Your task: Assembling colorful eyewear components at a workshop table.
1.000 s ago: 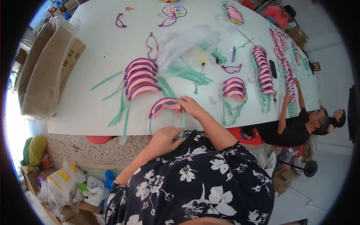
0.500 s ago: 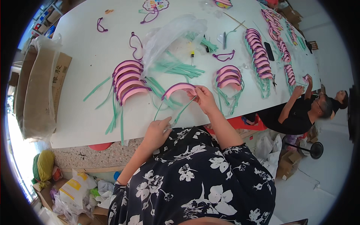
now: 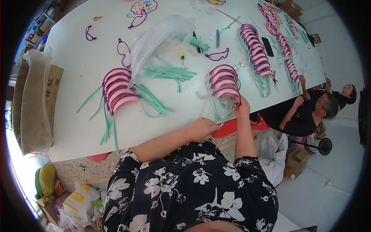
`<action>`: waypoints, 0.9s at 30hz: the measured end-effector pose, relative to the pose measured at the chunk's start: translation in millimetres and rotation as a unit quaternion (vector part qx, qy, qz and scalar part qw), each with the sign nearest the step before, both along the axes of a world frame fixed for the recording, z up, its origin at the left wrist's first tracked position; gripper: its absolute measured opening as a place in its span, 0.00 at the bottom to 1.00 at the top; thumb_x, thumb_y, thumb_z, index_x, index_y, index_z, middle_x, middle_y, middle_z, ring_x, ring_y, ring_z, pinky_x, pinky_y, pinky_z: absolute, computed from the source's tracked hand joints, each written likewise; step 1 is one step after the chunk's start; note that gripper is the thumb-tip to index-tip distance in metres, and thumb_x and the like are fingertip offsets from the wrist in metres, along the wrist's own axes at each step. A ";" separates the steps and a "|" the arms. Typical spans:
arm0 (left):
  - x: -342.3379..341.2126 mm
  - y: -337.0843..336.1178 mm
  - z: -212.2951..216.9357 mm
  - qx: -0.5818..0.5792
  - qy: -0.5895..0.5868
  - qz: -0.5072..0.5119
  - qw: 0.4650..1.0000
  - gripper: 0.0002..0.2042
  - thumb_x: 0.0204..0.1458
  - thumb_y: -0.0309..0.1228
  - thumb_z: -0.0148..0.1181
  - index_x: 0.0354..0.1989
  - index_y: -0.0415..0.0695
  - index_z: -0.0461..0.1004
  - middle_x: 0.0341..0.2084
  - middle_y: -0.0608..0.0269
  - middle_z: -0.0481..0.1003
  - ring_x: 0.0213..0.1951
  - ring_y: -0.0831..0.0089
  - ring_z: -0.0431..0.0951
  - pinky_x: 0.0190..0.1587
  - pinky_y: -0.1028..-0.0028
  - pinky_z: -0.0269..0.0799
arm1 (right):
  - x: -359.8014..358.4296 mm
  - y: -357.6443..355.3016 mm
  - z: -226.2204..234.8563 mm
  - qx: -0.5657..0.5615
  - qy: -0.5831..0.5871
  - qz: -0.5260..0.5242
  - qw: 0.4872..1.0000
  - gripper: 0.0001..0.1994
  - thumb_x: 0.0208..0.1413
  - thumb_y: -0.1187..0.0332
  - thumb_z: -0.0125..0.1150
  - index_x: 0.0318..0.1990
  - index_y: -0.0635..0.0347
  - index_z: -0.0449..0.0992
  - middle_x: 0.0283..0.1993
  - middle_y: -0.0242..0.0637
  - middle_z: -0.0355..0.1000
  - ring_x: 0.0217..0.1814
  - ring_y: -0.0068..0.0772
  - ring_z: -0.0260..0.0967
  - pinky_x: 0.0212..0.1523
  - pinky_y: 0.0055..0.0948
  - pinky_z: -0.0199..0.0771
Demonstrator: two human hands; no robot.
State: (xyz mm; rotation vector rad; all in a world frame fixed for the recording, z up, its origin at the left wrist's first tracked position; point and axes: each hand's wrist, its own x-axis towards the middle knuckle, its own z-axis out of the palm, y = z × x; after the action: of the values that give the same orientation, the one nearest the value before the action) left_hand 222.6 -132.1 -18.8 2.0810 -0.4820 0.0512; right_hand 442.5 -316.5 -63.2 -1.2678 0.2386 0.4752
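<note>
A short stack of pink goggles with purple rims (image 3: 223, 74) lies on the table ahead of me, green straps hanging from it. The nearest pair of goggles (image 3: 225, 92) sits at the front of this stack, its right end pinched by my right hand (image 3: 242, 108). A thin green strap (image 3: 228, 117) runs from there toward the table edge. My left hand (image 3: 201, 129) is closed at the strap's lower end, its fingertips partly hidden. To the left lies another stack of pink goggles (image 3: 123, 86) with loose green straps spread around it.
A clear plastic bag (image 3: 164, 33) and a bundle of green straps (image 3: 170, 72) lie mid-table. A yellow-topped screwdriver (image 3: 182, 58), purple frames (image 3: 217, 55) and a dark phone (image 3: 267, 46) are beyond. A cardboard box (image 3: 54, 94) stands left; a co-worker (image 3: 311, 114) sits at right.
Both hands have moved right, carrying the strapped goggles from the middle of the table edge to the front of the short stack. The view has shifted slightly to the right.
</note>
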 end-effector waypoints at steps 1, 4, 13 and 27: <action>4.1 -2.9 -2.1 0.002 0.001 -0.011 1.000 0.22 0.39 0.27 0.66 0.47 0.42 0.72 0.44 0.54 0.74 0.48 0.53 0.73 0.49 0.60 0.69 | 9.6 -0.5 -9.1 0.003 0.006 -0.004 1.000 0.10 0.63 0.66 0.51 0.44 0.64 0.70 0.34 0.38 0.74 0.27 0.24 0.68 0.23 0.21 0.67; 4.9 -1.6 -8.1 0.004 -0.021 0.018 1.000 0.22 0.41 0.28 0.65 0.49 0.41 0.71 0.46 0.51 0.73 0.48 0.53 0.73 0.50 0.59 0.69 | 33.5 10.4 -17.9 -0.006 0.014 -0.002 1.000 0.10 0.63 0.65 0.50 0.43 0.63 0.70 0.32 0.35 0.73 0.28 0.24 0.68 0.24 0.20 0.68; -73.4 60.5 -5.1 -0.038 0.162 0.267 0.949 0.19 0.50 0.32 0.60 0.51 0.40 0.71 0.49 0.50 0.73 0.49 0.55 0.73 0.53 0.62 0.68 | 64.0 43.9 -29.6 -0.151 -0.059 0.040 0.986 0.15 0.63 0.60 0.48 0.45 0.64 0.69 0.31 0.37 0.71 0.32 0.25 0.70 0.26 0.20 0.71; -334.6 98.5 -47.4 0.203 0.131 0.807 0.538 0.10 0.47 0.28 0.65 0.36 0.40 0.72 0.28 0.55 0.72 0.32 0.57 0.74 0.37 0.63 0.70 | 41.9 77.7 14.2 -0.560 -0.427 -0.096 0.704 0.14 0.52 0.70 0.52 0.46 0.63 0.73 0.48 0.49 0.66 0.41 0.47 0.69 0.43 0.40 0.71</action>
State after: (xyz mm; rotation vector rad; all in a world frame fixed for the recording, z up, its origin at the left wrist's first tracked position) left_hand -112.0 -33.6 -66.2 2.1346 1.9023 0.7361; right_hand 484.4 -238.8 -49.1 -2.4825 -0.1969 -0.6180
